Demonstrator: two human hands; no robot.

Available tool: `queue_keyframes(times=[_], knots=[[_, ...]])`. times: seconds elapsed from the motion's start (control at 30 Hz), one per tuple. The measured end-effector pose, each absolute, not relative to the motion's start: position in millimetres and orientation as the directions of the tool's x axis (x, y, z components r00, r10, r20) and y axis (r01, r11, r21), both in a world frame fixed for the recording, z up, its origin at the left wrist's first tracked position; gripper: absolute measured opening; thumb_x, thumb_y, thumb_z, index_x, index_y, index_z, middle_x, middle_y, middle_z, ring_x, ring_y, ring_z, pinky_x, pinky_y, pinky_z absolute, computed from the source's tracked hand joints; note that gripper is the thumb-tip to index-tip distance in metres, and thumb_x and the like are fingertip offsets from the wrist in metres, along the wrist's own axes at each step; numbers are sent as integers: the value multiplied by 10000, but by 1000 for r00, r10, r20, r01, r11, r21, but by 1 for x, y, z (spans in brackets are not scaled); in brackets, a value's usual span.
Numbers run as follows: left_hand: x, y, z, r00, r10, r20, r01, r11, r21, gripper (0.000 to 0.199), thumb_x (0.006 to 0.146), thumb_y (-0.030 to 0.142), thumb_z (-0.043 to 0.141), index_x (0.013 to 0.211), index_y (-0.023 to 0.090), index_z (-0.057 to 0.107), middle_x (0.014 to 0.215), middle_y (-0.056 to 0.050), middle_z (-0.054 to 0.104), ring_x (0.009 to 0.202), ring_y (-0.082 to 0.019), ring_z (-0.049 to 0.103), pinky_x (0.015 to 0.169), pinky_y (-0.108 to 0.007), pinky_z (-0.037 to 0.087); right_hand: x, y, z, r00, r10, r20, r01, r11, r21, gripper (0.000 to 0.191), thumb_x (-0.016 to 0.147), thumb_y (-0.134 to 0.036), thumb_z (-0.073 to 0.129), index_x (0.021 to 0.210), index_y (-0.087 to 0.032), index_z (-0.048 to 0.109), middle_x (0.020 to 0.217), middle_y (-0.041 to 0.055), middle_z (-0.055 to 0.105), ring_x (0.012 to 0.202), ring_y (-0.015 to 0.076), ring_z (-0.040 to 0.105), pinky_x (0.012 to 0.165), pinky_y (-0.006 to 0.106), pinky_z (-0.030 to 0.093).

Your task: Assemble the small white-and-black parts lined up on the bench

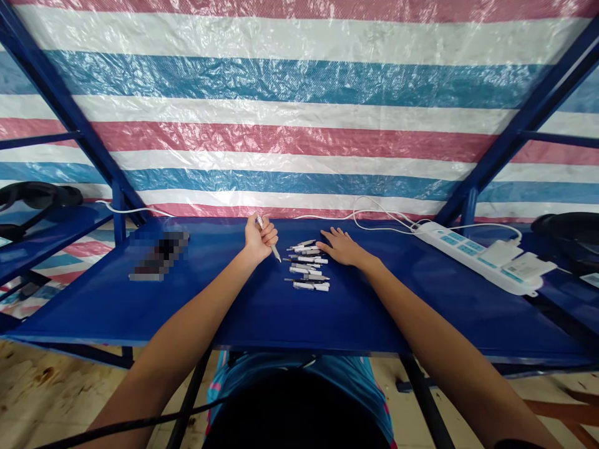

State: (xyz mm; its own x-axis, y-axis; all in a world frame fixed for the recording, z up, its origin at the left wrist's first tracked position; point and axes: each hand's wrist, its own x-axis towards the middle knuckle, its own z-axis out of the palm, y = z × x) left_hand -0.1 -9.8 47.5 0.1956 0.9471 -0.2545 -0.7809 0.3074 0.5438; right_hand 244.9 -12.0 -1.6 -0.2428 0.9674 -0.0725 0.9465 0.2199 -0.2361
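Note:
Wrapped round a pale pen (276, 252), my left hand (261, 239) is raised at the middle of the blue table (271, 318), the pen's tip pointing down and to the right. Several white and grey pens (309, 269) lie roughly side by side in a column between my hands. My right hand (344, 247) rests palm down at the upper right of these pens, fingers spread, its fingertips close to the top ones. Nothing shows in its grasp.
A white power strip (472, 254) with plugged-in adapters lies on the right, its white cable (374, 228) looping along the back edge. A blurred dark object (161, 255) is at the left. Blue metal posts (116, 212) and a striped sheet (299, 143) stand behind.

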Motion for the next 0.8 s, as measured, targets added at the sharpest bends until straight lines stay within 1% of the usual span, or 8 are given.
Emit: queue_keyframes(times=[0.1,0.23,0.43,0.57,0.67,0.8], knots=[[1,-11,50,194,944,-267,-783,313,538,475,1019,349,407,592,217,245,459,93,116,311,-69,139,344,-186,61,244,-13,0,-244,968,-64,946,223,-234,913,982,-797,161,1649,-202,346,1705,166,293,1595,389,215,1281,610,204],[3,-15,54,163,949,-270,-786,290,546,448,1000,283,375,580,214,236,463,86,107,321,-71,121,340,-181,56,242,-15,3,-234,968,-95,949,206,-238,911,994,-778,172,1656,-171,324,1712,185,261,1599,396,191,1288,609,173],[6,-19,57,138,950,-280,-778,279,563,460,1026,278,318,578,210,238,461,88,118,316,-63,125,339,-167,61,242,-16,4,-233,968,-95,951,207,-229,894,1002,-767,176,1652,-175,337,1710,181,271,1595,401,204,1284,610,189],[5,-16,53,145,953,-264,-785,273,556,441,1004,290,381,587,211,259,471,94,125,323,-64,126,333,-169,70,243,-14,2,-254,965,-72,947,233,-219,909,996,-779,150,1647,-176,346,1703,189,288,1588,405,227,1272,620,219],[4,-14,52,150,955,-257,-787,272,553,431,982,292,418,585,212,270,480,96,120,326,-67,125,336,-173,65,243,-14,2,-243,966,-87,952,221,-211,897,1007,-760,158,1653,-162,330,1704,201,278,1591,408,211,1273,622,209],[6,-18,57,139,953,-270,-783,273,559,438,988,262,370,570,209,252,471,90,103,318,-67,118,342,-174,48,242,-15,4,-235,967,-97,953,209,-220,906,1000,-771,166,1656,-167,326,1710,192,265,1592,412,202,1278,617,200]])
